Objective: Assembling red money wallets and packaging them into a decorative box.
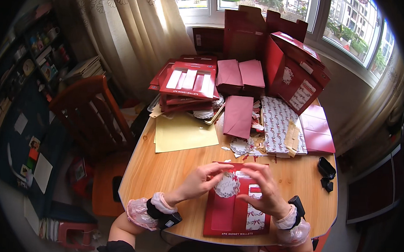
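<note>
A red cardboard wallet pack (pixel 223 214) lies flat in front of me, with a patterned white strip (pixel 255 215) showing in its right-hand window. Over its upper left part is a round white tag (pixel 227 185) with a grey leafy wreath border and a small red accent. My left hand (pixel 198 183) has its thumb and fingers closed at the tag's upper left edge. Curved over the pack's upper right is my right hand (pixel 265 191), open, its thumb and fingers apart near the tag's right side. Both wrists wear dark straps over pinkish cuffs.
Behind the pack are yellow sheets (pixel 183 134), stacked red packs (pixel 190 82), pink envelopes (pixel 238 114) and patterned sheets (pixel 275 114). Another wreath tag (pixel 242 145) lies among scraps. Upright red boxes (pixel 296 71) stand at the back, and small black objects (pixel 327 168) at right.
</note>
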A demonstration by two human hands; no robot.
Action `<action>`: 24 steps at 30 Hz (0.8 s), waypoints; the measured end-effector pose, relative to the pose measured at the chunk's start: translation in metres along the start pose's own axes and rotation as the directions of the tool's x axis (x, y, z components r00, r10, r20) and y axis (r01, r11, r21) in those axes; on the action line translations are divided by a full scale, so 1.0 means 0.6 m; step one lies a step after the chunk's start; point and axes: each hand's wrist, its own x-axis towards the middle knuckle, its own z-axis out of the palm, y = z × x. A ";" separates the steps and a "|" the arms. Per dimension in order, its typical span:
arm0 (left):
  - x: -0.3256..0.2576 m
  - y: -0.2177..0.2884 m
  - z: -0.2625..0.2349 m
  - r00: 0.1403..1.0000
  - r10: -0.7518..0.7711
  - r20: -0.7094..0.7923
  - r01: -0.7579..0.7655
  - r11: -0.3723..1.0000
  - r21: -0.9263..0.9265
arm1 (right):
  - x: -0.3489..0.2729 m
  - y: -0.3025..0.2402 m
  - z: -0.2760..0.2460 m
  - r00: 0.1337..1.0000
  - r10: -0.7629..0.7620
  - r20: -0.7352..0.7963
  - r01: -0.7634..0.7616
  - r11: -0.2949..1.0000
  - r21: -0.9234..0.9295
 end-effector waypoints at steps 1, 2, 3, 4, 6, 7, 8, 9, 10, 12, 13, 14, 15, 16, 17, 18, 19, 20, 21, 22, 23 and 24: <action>-0.001 0.018 0.000 0.996 -0.062 0.059 0.062 0.998 0.008 | 0.003 -0.004 -0.003 0.994 -0.039 0.103 0.039 0.999 0.005; -0.001 0.027 0.000 0.985 -0.124 0.118 0.123 0.992 0.020 | 0.004 -0.006 -0.003 0.976 -0.079 0.205 0.077 0.997 0.015; -0.002 0.021 0.005 0.985 -0.115 0.131 0.124 0.990 -0.060 | 0.003 -0.004 0.002 0.966 -0.092 0.242 0.080 0.995 0.058; -0.005 0.019 0.006 0.985 -0.117 0.129 0.125 0.990 -0.060 | 0.002 -0.010 0.007 0.961 -0.072 0.266 0.044 0.993 0.113; -0.008 0.015 0.006 0.971 -0.164 0.173 0.198 0.958 -0.206 | -0.010 -0.001 0.025 0.961 -0.082 0.264 0.046 0.989 0.138; -0.007 0.010 0.005 0.971 -0.163 0.174 0.198 0.958 -0.206 | -0.013 -0.004 0.028 0.961 -0.081 0.263 0.046 0.989 0.137; -0.005 0.003 0.003 0.970 -0.158 0.184 0.205 0.939 -0.276 | -0.015 -0.007 0.030 0.972 -0.042 0.230 0.006 0.988 0.157; -0.003 0.000 0.003 0.969 -0.151 0.195 0.212 0.914 -0.345 | -0.016 -0.008 0.032 0.980 0.000 0.197 -0.035 0.984 0.177; -0.002 0.003 0.003 0.969 -0.150 0.197 0.212 0.914 -0.345 | -0.015 -0.009 0.032 0.981 0.002 0.195 -0.037 0.984 0.176; 0.000 0.015 0.000 0.948 -0.239 0.210 0.312 0.829 -0.464 | -0.013 -0.010 0.030 0.994 0.077 0.082 -0.091 0.981 0.174; -0.001 0.014 -0.001 0.948 -0.238 0.212 0.312 0.829 -0.463 | -0.013 -0.007 0.031 0.996 0.063 0.059 -0.073 0.983 0.170; -0.002 0.013 -0.003 0.949 -0.231 0.215 0.307 0.832 -0.462 | -0.012 -0.007 0.028 0.996 0.065 0.058 -0.074 0.983 0.169; -0.004 0.011 -0.004 0.950 -0.225 0.215 0.302 0.834 -0.462 | -0.010 -0.010 0.027 0.996 0.063 0.062 -0.071 0.988 0.139; -0.005 0.009 -0.003 0.950 -0.226 0.215 0.303 0.834 -0.462 | -0.009 -0.012 0.026 0.996 0.063 0.066 -0.069 0.992 0.109; -0.005 0.005 -0.002 0.953 -0.216 0.212 0.291 0.844 -0.450 | -0.009 -0.012 0.026 0.996 0.063 0.067 -0.070 0.991 0.110; -0.005 0.004 -0.001 0.956 -0.205 0.212 0.280 0.855 -0.437 | -0.010 -0.012 0.025 0.993 0.063 0.095 -0.075 0.988 0.132; -0.005 0.004 0.001 0.955 -0.206 0.212 0.281 0.854 -0.437 | -0.010 -0.012 0.025 0.990 0.061 0.123 -0.080 0.985 0.154; -0.006 0.006 0.002 0.958 -0.193 0.211 0.270 0.857 -0.440 | -0.011 -0.013 0.026 0.990 0.062 0.124 -0.081 0.985 0.155; -0.005 0.007 0.003 0.961 -0.179 0.211 0.257 0.859 -0.442 | -0.012 -0.016 0.027 0.977 0.123 0.175 -0.173 0.936 0.308; -0.006 0.005 0.004 0.961 -0.180 0.211 0.258 0.859 -0.443 | -0.013 -0.018 0.027 0.957 0.173 0.235 -0.264 0.855 0.447; -0.006 0.002 0.004 0.965 -0.163 0.208 0.240 0.868 -0.435 | -0.014 -0.017 0.029 0.956 0.173 0.235 -0.264 0.855 0.447; -0.006 0.000 0.004 0.968 -0.146 0.206 0.222 0.877 -0.426 | -0.015 -0.014 0.032 0.964 0.128 0.231 -0.224 0.861 0.456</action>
